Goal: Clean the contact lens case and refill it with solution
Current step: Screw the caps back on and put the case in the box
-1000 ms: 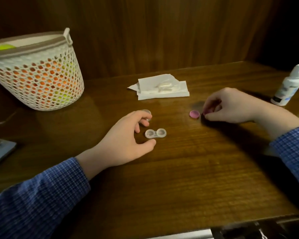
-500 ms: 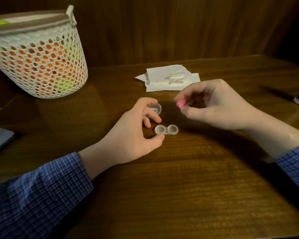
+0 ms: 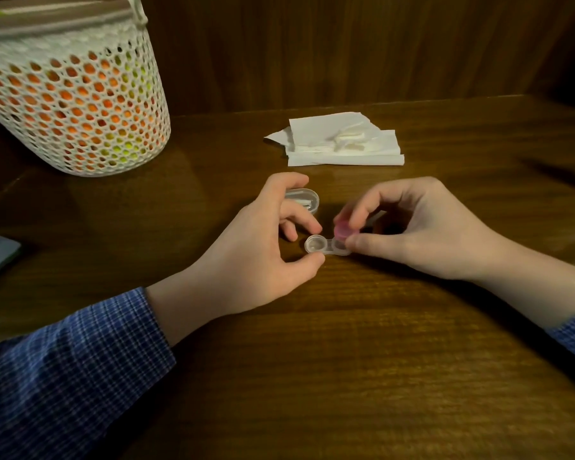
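A: Wooden table (image 3: 346, 360), frame centre: lens case (image 3: 326, 246). Left hand (image 3: 259, 254) pinches its left well.

B: Right hand (image 3: 422, 230) grips pink cap (image 3: 342, 229), tilted. Level it before twisting.

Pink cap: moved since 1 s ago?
Yes. The pink cap lay on the table right of the case; now the right hand pinches it at the case's right well, nearer the tissue line.

Dim light; wooden table (image 3: 312, 376) against dark wood-panelled wall (image 3: 346, 44).
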